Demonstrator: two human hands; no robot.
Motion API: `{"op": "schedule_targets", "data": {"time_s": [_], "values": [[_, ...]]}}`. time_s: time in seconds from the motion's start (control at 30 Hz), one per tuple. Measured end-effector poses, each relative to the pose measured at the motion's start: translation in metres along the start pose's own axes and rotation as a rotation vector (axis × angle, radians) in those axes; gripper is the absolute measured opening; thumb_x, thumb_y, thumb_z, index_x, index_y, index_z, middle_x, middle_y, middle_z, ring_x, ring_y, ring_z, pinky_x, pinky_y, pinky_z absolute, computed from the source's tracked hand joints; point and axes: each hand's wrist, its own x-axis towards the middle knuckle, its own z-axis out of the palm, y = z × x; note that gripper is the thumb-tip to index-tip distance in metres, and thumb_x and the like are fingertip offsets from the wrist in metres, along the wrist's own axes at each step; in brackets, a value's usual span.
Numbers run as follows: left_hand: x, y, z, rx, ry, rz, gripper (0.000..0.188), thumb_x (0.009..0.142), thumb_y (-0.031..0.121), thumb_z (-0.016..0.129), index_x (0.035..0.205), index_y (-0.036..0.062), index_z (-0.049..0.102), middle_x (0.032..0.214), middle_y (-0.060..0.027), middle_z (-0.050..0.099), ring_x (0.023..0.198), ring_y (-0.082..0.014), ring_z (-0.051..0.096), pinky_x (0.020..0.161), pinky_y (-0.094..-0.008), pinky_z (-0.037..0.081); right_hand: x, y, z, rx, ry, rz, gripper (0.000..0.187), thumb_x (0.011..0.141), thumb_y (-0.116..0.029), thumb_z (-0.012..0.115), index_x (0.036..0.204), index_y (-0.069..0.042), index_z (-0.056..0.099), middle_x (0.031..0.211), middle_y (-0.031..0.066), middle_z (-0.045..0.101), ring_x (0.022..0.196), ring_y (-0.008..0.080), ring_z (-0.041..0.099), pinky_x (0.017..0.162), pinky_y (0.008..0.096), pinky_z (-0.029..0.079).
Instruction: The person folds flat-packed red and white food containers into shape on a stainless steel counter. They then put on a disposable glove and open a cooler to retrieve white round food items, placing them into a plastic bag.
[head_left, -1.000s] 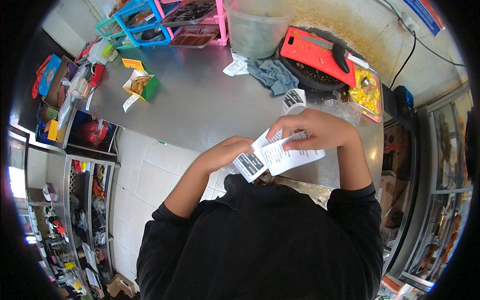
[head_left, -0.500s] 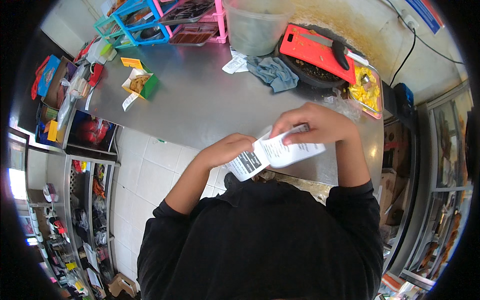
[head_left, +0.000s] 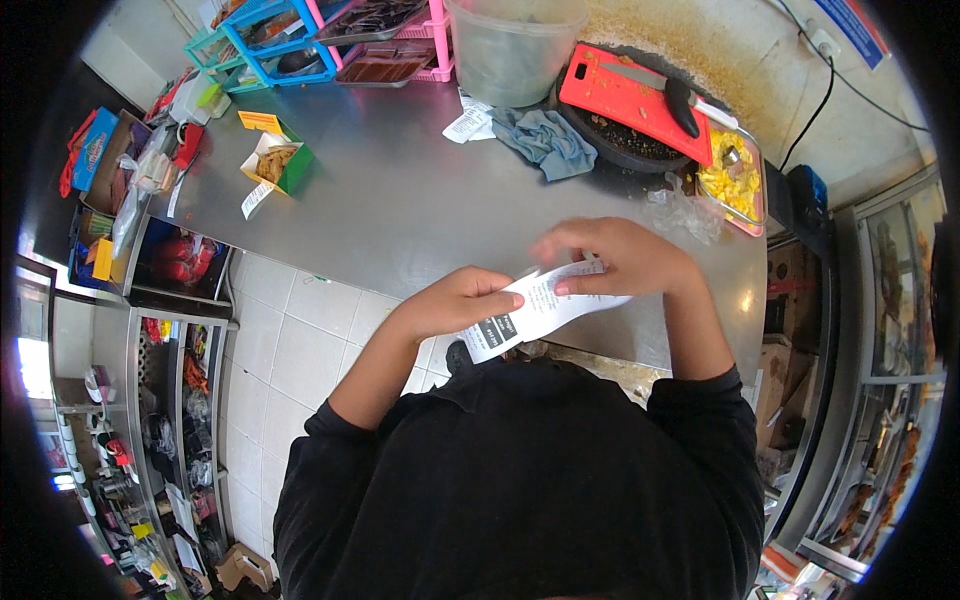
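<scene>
A white printed paper slip [head_left: 546, 309], like a receipt, is stretched between my hands near the front edge of the steel table. My left hand [head_left: 455, 301] pinches its left part, the thumb lying on top. At the right part, my right hand [head_left: 625, 258] has its thumb on the paper, while its forefinger is smeared by motion. Whether this is one slip or several overlapping ones I cannot tell. Farther left on the table stands an open green and yellow box [head_left: 290, 165] with brown food in it and a paper strip [head_left: 256, 200] hanging at its front.
The steel table [head_left: 370, 190] carries a blue cloth [head_left: 545, 142], a clear plastic tub [head_left: 515, 60] and more slips [head_left: 468, 120] at the back. A knife [head_left: 640, 78] lies on a red cutting board [head_left: 610, 95] over a dark stone bowl. Yellow pieces fill a tray [head_left: 757, 225] at right.
My left thumb has moved right over the paper, covering more of its print. My right hand has shifted slightly down, its forefinger lifting from the slip, and the paper lies flatter.
</scene>
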Motion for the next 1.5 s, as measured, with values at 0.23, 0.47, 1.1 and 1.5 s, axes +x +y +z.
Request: {"op": "schedule_targets", "data": {"time_s": [0.23,0.47,1.1,1.5], "values": [[0.0,-0.006,-0.002,0.165,-0.053,0.104,0.029,0.092,0.027,0.058,0.093,-0.0016,0.065,0.074,0.0005,0.062,0.068,-0.0048,0.053,0.06,-0.0237,0.044,0.008,0.007,0.029,-0.049,0.01,-0.218,0.024,0.083,-0.028,0.064,0.094,-0.007,0.061,0.081,0.0103,0.062,0.075,0.0284,0.06,0.062,0.0384,0.045],[-0.001,-0.014,-0.002,0.479,0.08,0.258,0.034,0.094,0.03,0.054,0.079,-0.0001,0.06,0.06,-0.0051,0.051,0.058,-0.0093,0.046,0.055,-0.0286,0.04,0.007,-0.001,0.033,0.006,-0.1,0.032,0.018,0.083,-0.023,0.064,0.087,-0.006,0.061,0.067,0.013,0.057,0.059,0.0282,0.056,0.056,0.0362,0.042],[-0.023,-0.009,-0.009,-0.14,-0.173,0.028,0.036,0.095,0.032,0.051,0.112,0.0008,0.058,0.087,-0.0126,0.068,0.074,-0.0151,0.066,0.066,-0.0255,0.053,0.002,-0.006,0.028,-0.008,0.239,-0.03,0.014,0.082,-0.017,0.066,0.091,-0.005,0.065,0.074,0.0096,0.063,0.058,0.0215,0.06,0.053,0.03,0.044],[0.003,0.018,-0.023,-0.839,0.271,0.334,0.045,0.098,0.034,0.038,0.133,0.0046,0.042,0.113,-0.0159,0.06,0.101,-0.0256,0.061,0.085,-0.0411,0.052,0.0,-0.014,0.03,0.445,-0.016,0.193,0.042,0.085,-0.019,0.066,0.122,-0.003,0.053,0.077,0.0024,0.065,0.069,0.0048,0.057,0.061,0.0236,0.045]]}}
